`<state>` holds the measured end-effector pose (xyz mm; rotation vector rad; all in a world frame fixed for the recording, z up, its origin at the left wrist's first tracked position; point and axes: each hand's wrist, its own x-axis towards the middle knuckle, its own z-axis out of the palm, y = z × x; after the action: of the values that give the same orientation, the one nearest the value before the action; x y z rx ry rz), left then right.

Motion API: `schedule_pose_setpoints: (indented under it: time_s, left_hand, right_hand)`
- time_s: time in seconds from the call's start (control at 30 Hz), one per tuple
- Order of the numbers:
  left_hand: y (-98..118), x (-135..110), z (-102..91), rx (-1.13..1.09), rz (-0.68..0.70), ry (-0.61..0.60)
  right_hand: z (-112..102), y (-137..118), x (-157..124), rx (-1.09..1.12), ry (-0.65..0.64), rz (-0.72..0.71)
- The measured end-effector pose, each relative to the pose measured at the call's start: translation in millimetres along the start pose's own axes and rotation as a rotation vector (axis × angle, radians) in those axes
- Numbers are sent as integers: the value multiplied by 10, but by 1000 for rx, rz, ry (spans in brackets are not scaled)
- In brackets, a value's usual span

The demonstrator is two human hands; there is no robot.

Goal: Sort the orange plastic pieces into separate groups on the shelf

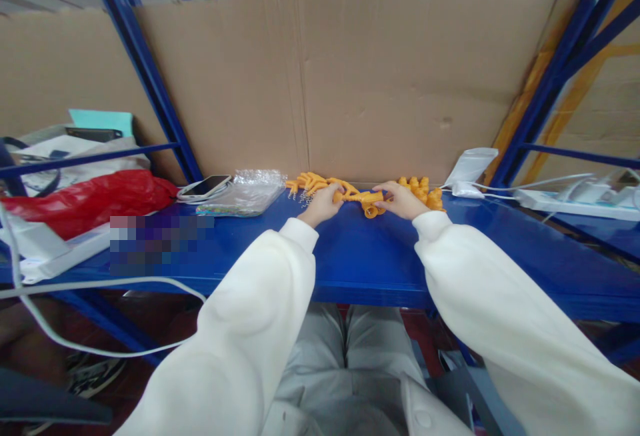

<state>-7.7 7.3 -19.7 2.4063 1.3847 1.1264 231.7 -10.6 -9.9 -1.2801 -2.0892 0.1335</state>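
Both my hands are over the blue shelf, close to the cardboard at the back. My left hand [323,204] is closed, with an orange-yellow plastic part [339,196] showing at its fingertips. My right hand [401,201] pinches the right end of an orange-yellow toy piece [371,205] with round, wheel-like openings. Left of my hands lies a pile of slender orange-yellow parts [311,181], with small silvery bits [303,199] in front. Chunkier orange-yellow parts [423,189] are grouped behind and right of my right hand.
A clear plastic bag [250,193] and a phone [210,186] with a white cable lie at left. Beyond them are a red bag [100,203] and a white power strip [70,253]. A white packet [470,171] and another power strip [575,204] sit at right. Blue posts [145,69] frame the shelf.
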Motion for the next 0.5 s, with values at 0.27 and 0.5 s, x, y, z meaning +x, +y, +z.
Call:
schedule_pose_setpoints:
  time_s: [0.27, 0.5]
  left_hand:
    - [-6, -10, 4, -41, -8, -23]
    - [-30, -27, 38, -74, -13, -41]
  right_hand:
    - [-15, 28, -21, 232, -21, 108]
    - [10, 150, 19, 418, -2, 208]
